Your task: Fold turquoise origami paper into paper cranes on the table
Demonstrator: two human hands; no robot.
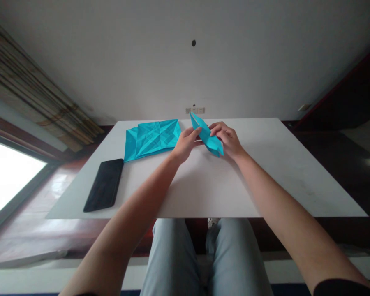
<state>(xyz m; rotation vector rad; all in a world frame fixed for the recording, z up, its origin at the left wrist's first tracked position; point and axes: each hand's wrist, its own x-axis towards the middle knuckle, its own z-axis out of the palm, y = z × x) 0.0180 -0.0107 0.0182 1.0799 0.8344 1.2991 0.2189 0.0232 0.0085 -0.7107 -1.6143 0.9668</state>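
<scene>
A folded piece of turquoise origami paper (206,135) is held slightly above the white table, tilted, with a pointed tip at its upper left. My left hand (187,144) grips its left edge, the thumb lying on top and the other fingers beneath. On the other side my right hand (228,139) is closed on the right edge, its fingers bent and partly hidden by the paper. Left of my left hand lie creased turquoise paper sheets (157,137), overlapping one another flat on the table.
The white table (283,176) has its near edge just above my knees. A black tablet or large phone (105,185) lies at its left side. Behind the table stands a wall with sockets (197,110). A curtain (40,82) hangs at the left.
</scene>
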